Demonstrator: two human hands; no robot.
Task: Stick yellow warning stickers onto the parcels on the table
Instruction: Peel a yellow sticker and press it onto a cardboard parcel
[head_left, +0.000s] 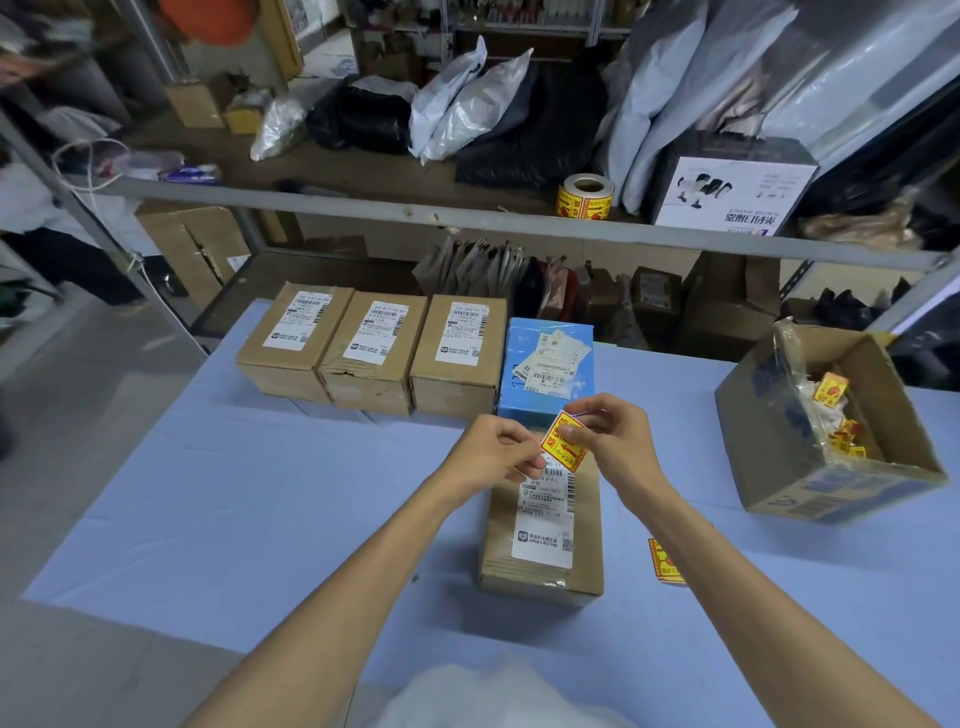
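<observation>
A yellow warning sticker (563, 444) with red print hangs in the air between my hands, above the far end of a brown parcel (543, 540) with a white shipping label. My left hand (493, 452) pinches the sticker's lower left edge. My right hand (608, 434) pinches its upper right corner. Behind them stand three brown parcels (371, 351) and one blue parcel (548, 366) in a row, each with a white label. More yellow stickers (665, 564) lie on the cloth, partly hidden under my right forearm.
The table wears a light blue cloth (260, 493). An open cardboard box (826, 426) with sticker scraps stands at the right. A roll of yellow stickers (586, 197) sits on the grey shelf behind, among bags and boxes. A person stands at the far left.
</observation>
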